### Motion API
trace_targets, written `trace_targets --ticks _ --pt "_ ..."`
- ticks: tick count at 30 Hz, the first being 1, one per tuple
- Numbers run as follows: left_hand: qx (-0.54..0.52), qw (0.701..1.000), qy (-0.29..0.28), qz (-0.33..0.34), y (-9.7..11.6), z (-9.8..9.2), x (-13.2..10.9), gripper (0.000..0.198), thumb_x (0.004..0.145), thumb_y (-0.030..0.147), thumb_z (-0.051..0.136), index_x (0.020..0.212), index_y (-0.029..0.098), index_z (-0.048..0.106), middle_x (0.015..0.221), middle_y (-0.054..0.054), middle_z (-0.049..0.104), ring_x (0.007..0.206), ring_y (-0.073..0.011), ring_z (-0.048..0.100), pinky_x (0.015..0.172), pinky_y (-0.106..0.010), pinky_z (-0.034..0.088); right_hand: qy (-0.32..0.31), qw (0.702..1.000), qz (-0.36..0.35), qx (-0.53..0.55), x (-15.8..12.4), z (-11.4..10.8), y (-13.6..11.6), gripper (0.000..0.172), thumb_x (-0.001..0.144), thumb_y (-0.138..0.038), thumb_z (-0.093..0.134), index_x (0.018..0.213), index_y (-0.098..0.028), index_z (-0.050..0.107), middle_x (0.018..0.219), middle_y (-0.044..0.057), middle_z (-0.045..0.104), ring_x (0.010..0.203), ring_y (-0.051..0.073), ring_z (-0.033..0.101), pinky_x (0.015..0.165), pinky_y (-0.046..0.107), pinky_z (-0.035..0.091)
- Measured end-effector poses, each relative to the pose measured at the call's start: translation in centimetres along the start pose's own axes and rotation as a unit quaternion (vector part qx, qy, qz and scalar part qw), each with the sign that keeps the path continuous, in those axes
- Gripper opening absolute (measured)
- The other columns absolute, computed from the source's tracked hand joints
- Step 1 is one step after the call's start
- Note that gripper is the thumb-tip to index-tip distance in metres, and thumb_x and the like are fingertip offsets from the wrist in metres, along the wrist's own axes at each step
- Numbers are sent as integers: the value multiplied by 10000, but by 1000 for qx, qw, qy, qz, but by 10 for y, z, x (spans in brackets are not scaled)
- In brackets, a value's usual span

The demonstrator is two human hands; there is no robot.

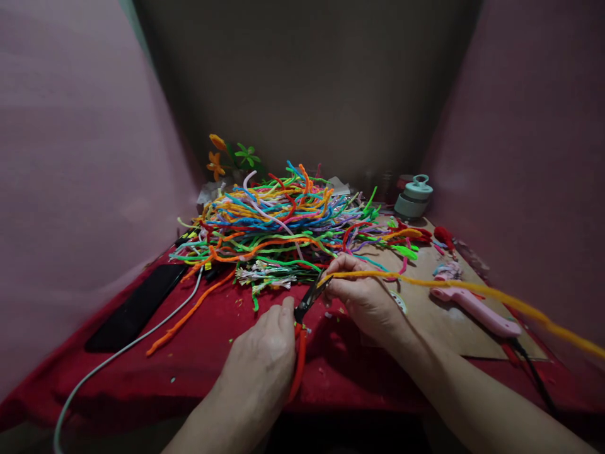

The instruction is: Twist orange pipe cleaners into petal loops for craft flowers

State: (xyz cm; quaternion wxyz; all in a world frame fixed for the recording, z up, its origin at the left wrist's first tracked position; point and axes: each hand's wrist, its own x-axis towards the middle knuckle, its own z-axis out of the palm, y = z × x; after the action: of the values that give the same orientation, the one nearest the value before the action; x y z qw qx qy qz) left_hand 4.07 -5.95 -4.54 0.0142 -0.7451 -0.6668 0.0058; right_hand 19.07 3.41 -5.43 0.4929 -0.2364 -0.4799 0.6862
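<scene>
My left hand (265,353) is closed around the red-orange handles of a pair of scissors (299,353). Their dark blades point up and to the right, meeting the end of a yellow-orange pipe cleaner (444,285). That end is pinched between the fingers of my right hand (362,296), and the rest of the stem trails off past the right edge. Whether the blades are open or closed on the stem I cannot tell. Just beyond my hands lies a big heap of multicoloured pipe cleaners (278,217).
A pink glue gun (479,311) with a black cord rests on a brown board (425,328) at right. A mint-coloured jar (414,198) stands behind it. On the red cloth (189,378) at left are a black flat object (137,309) and a pale cable (127,354). Fuzzy flowers (216,164) stand behind.
</scene>
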Motion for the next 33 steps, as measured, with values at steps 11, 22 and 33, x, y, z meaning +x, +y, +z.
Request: trace_targets --ticks 11,22,33 --pt "64 998 -30 -1 -1 0 -6 547 803 7 283 1344 81 307 1055 -154 594 931 -245 602 739 -385 523 -9 999 32 10 0 -2 0 184 585 -40 573 708 -170 530 560 -42 550 435 94 477 423 226 401" --pt "62 998 -13 10 -4 4 -5 515 817 41 294 1329 61 334 1058 -176 599 940 -253 602 741 -393 521 -2 999 45 -1 -1 -2 0 199 591 -52 597 728 -175 519 544 -54 538 394 86 473 382 204 367" --pt "57 998 -34 14 0 1 -3 539 801 35 306 1340 40 307 1073 -184 590 940 -254 602 736 -377 526 -7 998 56 39 0 -1 0 271 568 -44 587 766 -195 479 517 -81 526 341 68 428 361 193 365"
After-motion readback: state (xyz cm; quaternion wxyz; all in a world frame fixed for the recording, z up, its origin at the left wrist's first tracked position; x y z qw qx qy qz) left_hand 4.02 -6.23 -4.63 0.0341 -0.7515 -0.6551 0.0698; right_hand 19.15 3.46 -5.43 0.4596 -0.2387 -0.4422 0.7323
